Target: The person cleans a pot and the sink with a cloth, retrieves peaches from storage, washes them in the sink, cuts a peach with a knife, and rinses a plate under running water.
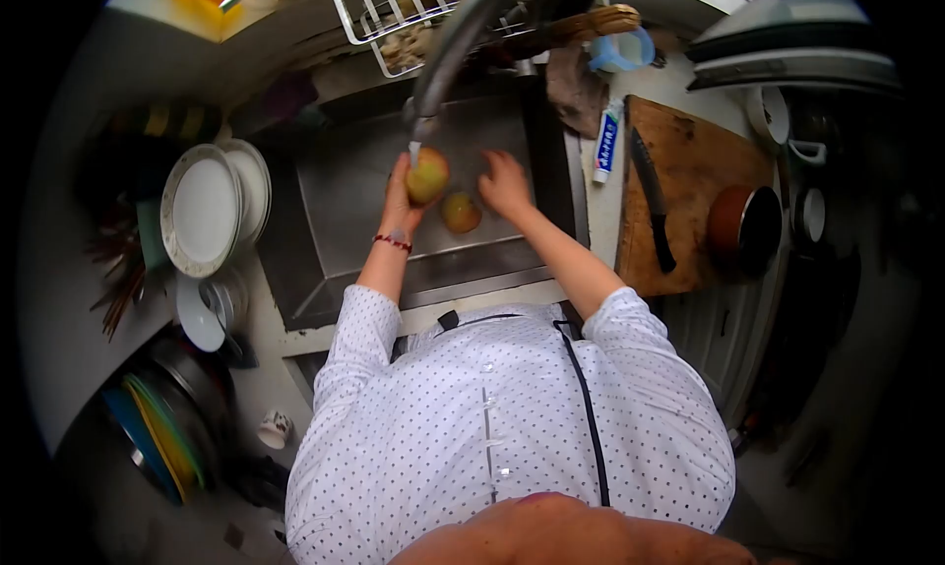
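My left hand [398, 207] is closed around a yellow-green and reddish apple [428, 178], held under the faucet [440, 73]. Water from the spout meets the top of this apple. A second, smaller apple [460, 213] lies on the bottom of the metal sink [345, 176], just to the right of the held one. To the right of both apples, my right hand [505, 184] hovers over the sink with its fingers loosely bent and apart. It holds nothing.
White plates [202, 211] stand left of the sink, with a bowl [200, 314] nearer me. On the right are a toothpaste-like tube [607, 147] and a wooden cutting board [689, 161] bearing a knife [653, 191] and a brown pot [728, 225]. A wire rack [394, 19] stands behind.
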Demonstrator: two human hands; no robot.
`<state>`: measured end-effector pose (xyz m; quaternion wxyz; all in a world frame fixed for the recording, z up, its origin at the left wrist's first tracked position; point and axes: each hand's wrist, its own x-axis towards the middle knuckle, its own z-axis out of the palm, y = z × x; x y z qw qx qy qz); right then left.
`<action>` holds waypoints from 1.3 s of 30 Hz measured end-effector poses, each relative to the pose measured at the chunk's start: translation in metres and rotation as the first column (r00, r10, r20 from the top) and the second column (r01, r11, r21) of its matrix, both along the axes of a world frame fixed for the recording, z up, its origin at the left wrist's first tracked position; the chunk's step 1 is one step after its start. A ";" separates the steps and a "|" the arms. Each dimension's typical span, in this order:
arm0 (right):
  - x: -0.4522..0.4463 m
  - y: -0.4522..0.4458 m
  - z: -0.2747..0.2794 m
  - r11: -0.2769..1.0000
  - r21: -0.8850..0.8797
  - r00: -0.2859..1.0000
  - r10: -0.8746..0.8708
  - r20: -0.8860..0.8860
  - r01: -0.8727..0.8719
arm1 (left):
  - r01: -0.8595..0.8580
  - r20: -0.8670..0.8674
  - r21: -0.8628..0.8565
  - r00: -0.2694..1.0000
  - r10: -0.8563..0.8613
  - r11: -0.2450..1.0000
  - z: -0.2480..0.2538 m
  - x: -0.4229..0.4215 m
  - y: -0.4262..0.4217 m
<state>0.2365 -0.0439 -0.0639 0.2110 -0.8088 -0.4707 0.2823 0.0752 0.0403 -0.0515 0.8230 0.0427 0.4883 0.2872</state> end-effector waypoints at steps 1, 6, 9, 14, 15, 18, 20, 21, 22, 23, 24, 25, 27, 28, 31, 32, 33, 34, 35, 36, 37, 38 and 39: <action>0.007 -0.010 0.014 0.967 -0.254 0.992 0.052 0.112 -0.022 | 0.060 -0.093 0.059 0.994 -0.054 0.996 -0.009 -0.004 -0.002; 0.018 -0.037 -0.021 0.928 -0.329 0.983 0.144 -0.117 -0.175 | 0.323 -0.312 0.137 0.911 -0.268 0.936 -0.059 -0.040 -0.009; 0.016 -0.034 -0.067 0.941 -0.326 0.990 0.051 -0.131 -0.092 | 0.502 -0.456 -0.098 0.745 -0.487 0.859 -0.054 -0.054 -0.020; 0.019 0.008 -0.083 0.949 -0.304 0.996 0.072 -0.045 -0.083 | 0.781 -0.624 0.137 0.546 -0.558 0.610 -0.065 -0.067 -0.037; 0.014 0.016 -0.092 0.978 -0.207 0.985 -0.015 -0.170 -0.021 | 0.771 -0.625 0.137 0.555 -0.550 0.622 -0.069 -0.068 -0.037; -0.013 0.033 -0.045 0.938 -0.332 0.724 -0.300 -0.621 0.105 | 0.864 -0.771 0.123 0.393 -0.501 0.489 -0.087 -0.072 -0.034; -0.038 0.051 -0.007 0.855 -0.519 0.304 -0.495 -0.814 0.004 | 0.919 -0.806 0.112 0.307 -0.506 0.378 -0.095 -0.078 -0.029; -0.048 0.056 -0.007 0.855 -0.519 0.307 -0.490 -0.816 -0.014 | 0.913 -0.808 0.107 0.310 -0.501 0.393 -0.083 -0.078 -0.025; -0.057 0.062 -0.007 0.828 -0.557 0.204 -0.536 -0.819 -0.064 | 0.890 -0.787 0.081 0.334 -0.519 0.449 -0.071 -0.077 -0.018; -0.063 0.066 -0.007 0.798 -0.591 0.099 -0.583 -0.807 -0.116 | 0.865 -0.765 0.054 0.357 -0.537 0.499 -0.060 -0.075 -0.014; -0.066 0.070 -0.004 0.797 -0.590 0.100 -0.582 -0.807 -0.126 | 0.861 -0.767 0.049 0.358 -0.533 0.507 -0.059 -0.072 -0.013; -0.069 0.074 0.000 0.764 -0.628 0.094 -0.621 -0.778 -0.145 | 0.609 -0.707 0.310 0.661 -0.251 0.730 -0.058 -0.068 -0.013; -0.071 0.077 -0.002 0.727 -0.666 0.092 -0.661 -0.745 -0.166 | 0.249 -0.547 0.524 0.831 0.098 0.815 -0.035 -0.050 -0.014; -0.069 0.075 -0.006 0.707 -0.690 0.103 -0.683 -0.723 -0.158 | 0.217 -0.504 0.551 0.856 0.114 0.806 0.001 -0.036 -0.016; -0.073 0.066 0.010 0.785 -0.613 0.195 -0.590 -0.783 -0.086 | 0.241 -0.589 0.608 0.776 0.226 0.757 -0.014 -0.009 -0.021; -0.074 0.061 0.022 0.868 -0.496 0.275 -0.471 -0.838 -0.027 | 0.311 -0.692 0.619 0.650 0.313 0.721 -0.025 -0.002 -0.022; -0.076 0.060 0.036 0.870 -0.492 0.282 -0.465 -0.839 -0.030 | 0.304 -0.688 0.624 0.651 0.321 0.720 -0.016 0.005 -0.018; -0.078 0.060 0.050 0.970 -0.226 0.528 -0.240 -0.814 0.092 | 0.025 -0.527 0.562 0.781 0.334 0.827 -0.006 0.011 -0.014; -0.081 0.061 0.057 0.988 0.081 0.749 -0.042 -0.661 0.128 | -0.233 -0.340 0.412 0.857 0.386 0.881 0.001 0.016 -0.011; -0.084 0.059 0.050 0.989 0.084 0.750 -0.035 -0.661 0.120 | -0.241 -0.338 0.413 0.855 0.394 0.878 0.001 0.018 -0.012; -0.087 0.055 0.034 0.946 0.284 0.902 -0.021 -0.432 0.158 | -0.183 -0.384 0.440 0.847 0.368 0.879 0.000 0.020 -0.012; -0.090 0.055 0.022 0.866 0.481 0.983 -0.059 -0.176 0.138 | -0.122 -0.430 0.465 0.835 0.344 0.877 -0.002 0.021 -0.010; -0.087 0.059 0.017 0.864 0.486 0.983 -0.049 -0.178 0.131 | -0.057 -0.477 0.483 0.819 0.317 0.874 0.000 0.022 -0.009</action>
